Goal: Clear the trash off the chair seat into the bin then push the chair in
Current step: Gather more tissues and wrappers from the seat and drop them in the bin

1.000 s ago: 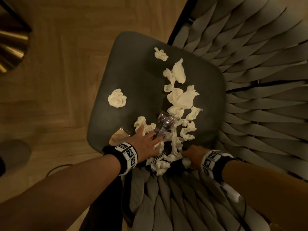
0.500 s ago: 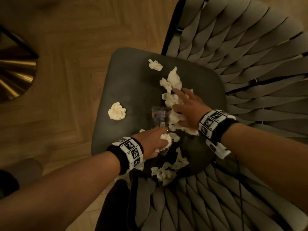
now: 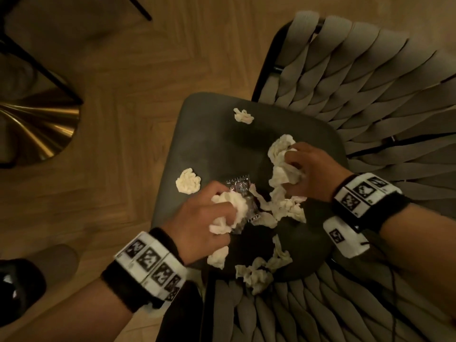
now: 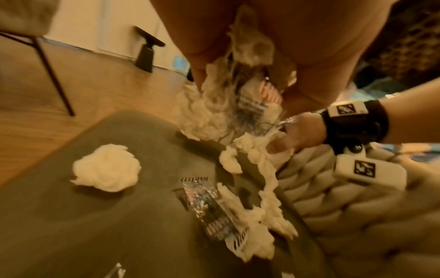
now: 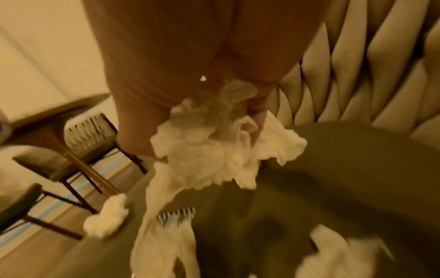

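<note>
We see our right hand [image 5: 190,75] from the wrist, fingers curled round a wad of tissue [image 5: 214,150] that bulges out below them, with a long strip [image 5: 161,235] trailing down from it. Below lies the seat [image 5: 345,169]. A foil wrapper [image 5: 176,216] with a jagged edge lies on it, touching the strip. A tissue ball [image 5: 107,218] sits at the seat's left edge, and blurred tissue [image 5: 338,259] lies at lower right. The woven backrest [image 5: 369,65] rises on the right. Other chairs [image 5: 78,150] stand on the wood floor [image 5: 31,259] at left.
</note>
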The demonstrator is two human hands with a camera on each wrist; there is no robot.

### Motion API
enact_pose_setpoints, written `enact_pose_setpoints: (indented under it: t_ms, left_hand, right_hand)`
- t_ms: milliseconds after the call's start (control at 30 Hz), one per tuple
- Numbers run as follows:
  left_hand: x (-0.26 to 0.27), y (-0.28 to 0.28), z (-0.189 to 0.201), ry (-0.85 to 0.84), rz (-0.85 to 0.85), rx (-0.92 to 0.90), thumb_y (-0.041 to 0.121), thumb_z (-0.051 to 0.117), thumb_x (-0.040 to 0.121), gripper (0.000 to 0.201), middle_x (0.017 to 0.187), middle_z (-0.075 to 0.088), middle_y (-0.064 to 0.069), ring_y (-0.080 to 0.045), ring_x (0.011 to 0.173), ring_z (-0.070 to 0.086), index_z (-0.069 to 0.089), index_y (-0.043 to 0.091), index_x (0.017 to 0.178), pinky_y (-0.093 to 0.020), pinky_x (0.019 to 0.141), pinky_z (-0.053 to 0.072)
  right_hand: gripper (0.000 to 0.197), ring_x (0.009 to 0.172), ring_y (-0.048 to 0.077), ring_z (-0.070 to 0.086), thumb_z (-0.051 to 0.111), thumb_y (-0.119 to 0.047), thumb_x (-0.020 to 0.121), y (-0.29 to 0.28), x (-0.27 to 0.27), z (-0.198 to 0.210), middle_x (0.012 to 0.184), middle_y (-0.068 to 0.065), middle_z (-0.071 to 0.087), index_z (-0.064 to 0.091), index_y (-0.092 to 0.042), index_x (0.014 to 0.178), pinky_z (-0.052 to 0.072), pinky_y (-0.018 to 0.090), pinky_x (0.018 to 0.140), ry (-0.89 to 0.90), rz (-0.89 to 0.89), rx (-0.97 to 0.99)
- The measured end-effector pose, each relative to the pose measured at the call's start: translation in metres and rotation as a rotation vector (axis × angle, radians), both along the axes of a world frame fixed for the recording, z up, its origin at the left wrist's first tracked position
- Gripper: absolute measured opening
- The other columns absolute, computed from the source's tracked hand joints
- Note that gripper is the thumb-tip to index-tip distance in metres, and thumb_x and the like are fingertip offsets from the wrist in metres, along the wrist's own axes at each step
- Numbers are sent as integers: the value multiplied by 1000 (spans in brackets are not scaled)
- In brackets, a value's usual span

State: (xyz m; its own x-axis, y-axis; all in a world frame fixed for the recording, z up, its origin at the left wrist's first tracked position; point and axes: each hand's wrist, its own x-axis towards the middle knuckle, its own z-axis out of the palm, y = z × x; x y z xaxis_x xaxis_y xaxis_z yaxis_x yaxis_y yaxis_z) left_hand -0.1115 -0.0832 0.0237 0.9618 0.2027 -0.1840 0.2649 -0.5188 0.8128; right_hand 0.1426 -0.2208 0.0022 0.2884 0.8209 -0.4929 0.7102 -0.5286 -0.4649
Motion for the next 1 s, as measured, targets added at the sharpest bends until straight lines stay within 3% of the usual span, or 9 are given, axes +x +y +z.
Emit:
enact_pose_setpoints:
  t_ms: [100,167,267,367,433,567,767,867,1000]
  left_hand:
    - [-3,25,-4,106,222,-30,25,68,57,17,105,47,4,-7,85,49,60,25,71,-11,73,39]
    - [0,42,-24,229,348,19,12,76,58,25,105,44,3,-14,90,50,61,28,69,-23,75,40]
    - [5,56,-63,381,475,83,5,77,63,35,109,39,-1,-23,96,49,61,29,85,-24,84,38]
    - [4,51,-94,524,481,94,19,76,66,56,126,33,-7,-28,111,46,54,37,113,-25,99,36]
    - [2,44,-109,545,502,111,27,77,64,60,129,29,-7,-29,115,45,48,44,114,-34,105,39]
    - [5,35,-115,571,466,210,32,79,62,65,129,32,-10,-35,113,47,44,41,116,-43,100,45]
    - [10,39,-105,637,428,186,24,78,68,53,123,44,-13,-36,107,52,51,31,113,-38,91,45]
    - [5,43,-98,602,468,126,22,79,66,51,118,49,-13,-36,103,54,55,29,110,-36,88,46]
    - [-5,44,-90,596,489,80,19,78,65,53,119,49,-10,-33,105,53,55,30,112,-32,88,43]
  right_hand:
    - [52,87,17,50,80,-31,66,23,8,-1,106,-1,49,46,-27,104,51,36,75,-12,-64,21]
    - [82,97,24,55,81,-31,65,40,12,-20,122,7,48,29,-33,127,52,39,79,-34,-108,-115]
    - [107,124,43,43,79,-44,65,48,12,-62,149,16,18,4,-42,142,47,53,97,-127,-76,-368]
    - [101,130,52,30,74,-52,67,42,4,-89,152,18,3,11,-36,143,38,55,105,-205,-55,-409]
    - [93,126,51,34,74,-52,67,37,-1,-94,151,18,9,20,-30,139,40,54,103,-223,-54,-360]
    - [78,120,43,45,78,-42,68,31,2,-85,143,17,24,35,-25,131,43,48,98,-166,-69,-293]
    - [70,117,29,48,81,-36,64,21,0,-45,133,6,39,44,-32,123,46,41,95,-46,-70,-218]
    - [74,119,22,44,78,-36,66,11,-30,-25,138,2,34,40,-35,128,44,33,93,28,151,-120]
    - [76,125,37,35,71,-46,66,25,-76,-49,140,8,29,32,-36,130,47,52,95,-61,556,-140]
